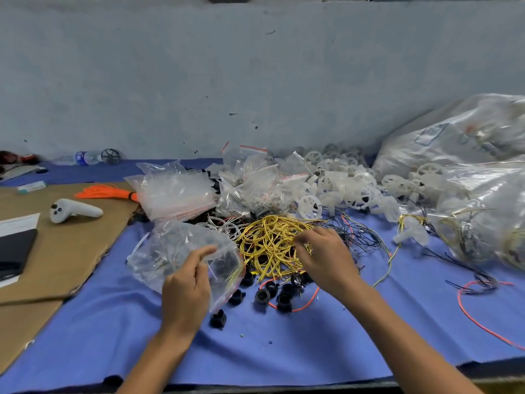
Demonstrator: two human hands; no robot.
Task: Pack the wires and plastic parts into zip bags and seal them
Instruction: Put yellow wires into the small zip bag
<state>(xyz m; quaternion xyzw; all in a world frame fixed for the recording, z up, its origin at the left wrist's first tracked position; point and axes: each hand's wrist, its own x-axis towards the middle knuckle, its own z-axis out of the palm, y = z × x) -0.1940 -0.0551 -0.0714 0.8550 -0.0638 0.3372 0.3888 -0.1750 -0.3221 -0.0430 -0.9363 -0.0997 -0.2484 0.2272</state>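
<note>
My left hand point(187, 288) pinches the edge of a clear zip bag point(176, 254) with a red seal strip, held just above the blue cloth. To its right lies a tangled heap of yellow wires point(270, 243). My right hand point(324, 257) reaches into that heap with curled fingers pinching yellow strands. Several black plastic parts point(272, 294) lie below the wires, one point(218, 319) near my left wrist. White plastic wheels point(341, 186) are piled behind.
A stack of unused zip bags point(173, 191) sits at the back left of the wires, filled small bags point(250, 180) beside it. Large clear sacks point(466, 172) fill the right. Cardboard point(65, 245) with a white controller point(72, 211) lies left. Loose orange wire point(483, 314) trails right.
</note>
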